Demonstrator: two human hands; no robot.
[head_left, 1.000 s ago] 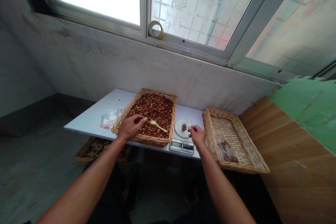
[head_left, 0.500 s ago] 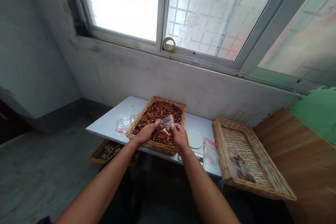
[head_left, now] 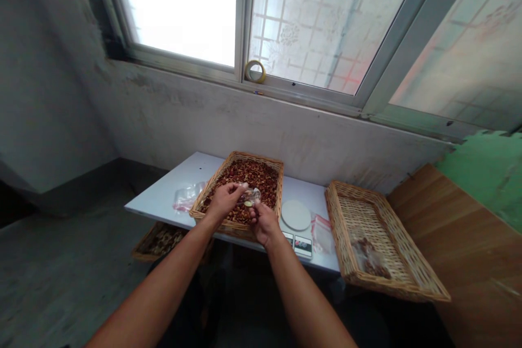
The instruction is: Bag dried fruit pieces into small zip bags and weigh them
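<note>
A small clear plastic bag [head_left: 254, 194] is between my two hands, above a wicker basket [head_left: 281, 187] full of reddish-brown dried pieces [head_left: 255, 170]. The fingers of my left hand [head_left: 223, 201] pinch the bag's left side. From below right, my right hand [head_left: 266, 225] grips its lower edge with thumb and curled fingers. A pale yellowish-green spot shows at the bag near the right thumb; what it is I cannot make out. To the right of my right hand is a white kitchen scale [head_left: 296, 214] with its buttons visible.
Flat red-edged zip bags [head_left: 323, 234] lie right of the scale, more clear bags [head_left: 186, 197] at the table's left. A second wicker basket [head_left: 334, 228] holds filled bags [head_left: 370, 260]. Another basket [head_left: 141, 254] sits below the table [head_left: 159, 185]. Tape [head_left: 247, 72] stands on the windowsill.
My right hand has lowered and turned, its fingers now curled under the bag. The bag looks more bunched, and the scale's front shows more. The whole view has shifted slightly.
</note>
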